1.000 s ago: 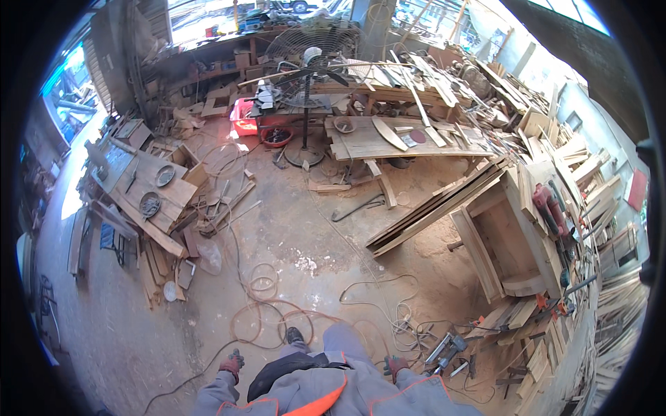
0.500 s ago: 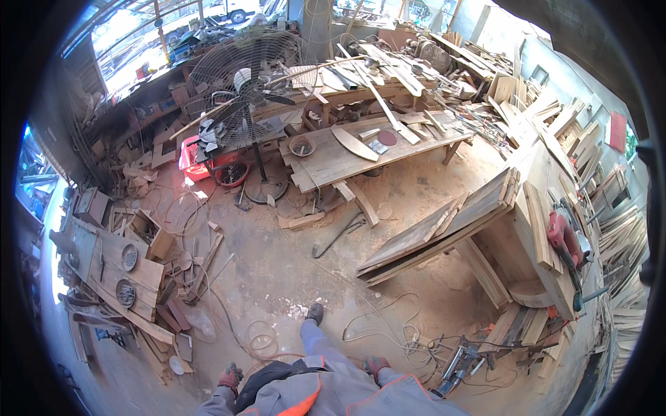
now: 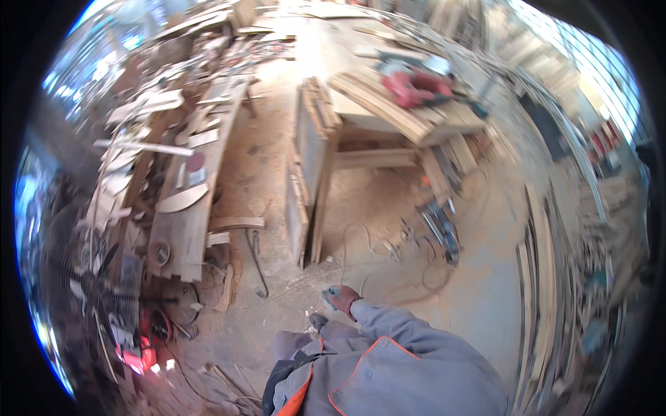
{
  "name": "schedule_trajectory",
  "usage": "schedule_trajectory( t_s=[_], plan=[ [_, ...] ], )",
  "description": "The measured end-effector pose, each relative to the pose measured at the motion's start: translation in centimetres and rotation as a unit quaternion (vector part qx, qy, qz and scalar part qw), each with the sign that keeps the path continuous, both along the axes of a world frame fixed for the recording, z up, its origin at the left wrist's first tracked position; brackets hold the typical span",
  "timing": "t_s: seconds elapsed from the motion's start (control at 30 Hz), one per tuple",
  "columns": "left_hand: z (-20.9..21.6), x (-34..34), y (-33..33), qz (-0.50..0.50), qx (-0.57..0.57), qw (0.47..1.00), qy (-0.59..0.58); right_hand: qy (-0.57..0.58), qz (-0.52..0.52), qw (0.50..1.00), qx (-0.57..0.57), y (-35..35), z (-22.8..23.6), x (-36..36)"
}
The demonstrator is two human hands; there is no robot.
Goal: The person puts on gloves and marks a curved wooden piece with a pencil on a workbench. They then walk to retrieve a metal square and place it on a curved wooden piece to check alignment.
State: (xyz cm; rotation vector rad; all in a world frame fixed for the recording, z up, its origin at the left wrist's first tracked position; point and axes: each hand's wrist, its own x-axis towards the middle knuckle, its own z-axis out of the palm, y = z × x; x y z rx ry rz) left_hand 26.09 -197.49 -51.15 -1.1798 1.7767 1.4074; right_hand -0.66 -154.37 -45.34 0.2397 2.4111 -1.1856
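Observation:
My right hand (image 3: 341, 299) wears a reddish work glove with grey-green finger parts. It is held out in front of my body over the floor, a little apart from the lower end of the upright wooden panels (image 3: 312, 173). Motion blur smears its fingers, so their closure is unclear; no object shows in it. My left hand is out of view. Beyond the right hand, a red power tool (image 3: 415, 87) lies on the wooden workpiece (image 3: 381, 128) that the panels lean against.
Left of me stands a low wooden bench (image 3: 184, 222) with boards and a bowl (image 3: 160, 252). A grey power tool (image 3: 440, 229) and looping cables lie on the floor at right, near long stacked strips (image 3: 538, 305). A fan (image 3: 87, 284) stands at far left. A bent metal bar (image 3: 257, 263) lies ahead.
My view has swung to the right, bringing the panels and workpiece in front of me. My right hand has come up and forward; my left hand has left the view.

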Motion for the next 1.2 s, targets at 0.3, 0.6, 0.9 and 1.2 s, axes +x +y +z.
schedule_trajectory(
  t_s=[0.3,0.6,0.9,1.2],
  plan=[
    [-0.3,-24.1,-19.4,-0.049,-0.047,0.998,0.015,-0.291,-0.561,0.766,0.122,9.0,-2.9,36.7],
    [0.2,-40.6,0.4,-0.195,-0.017,0.978,0.073,-0.398,-0.584,0.707,-0.004,-2.9,-5.7,56.1],
    [-4.3,-19.2,33.7,-0.522,0.034,0.852,-0.029,-0.433,-0.3,0.846,0.076,9.2,-16.9,70.6],
    [-2.0,-10.1,63.3,-0.646,0.051,0.756,0.096,-0.027,-0.876,0.461,-0.141,40.2,-6.4,79.3]
  ],
)
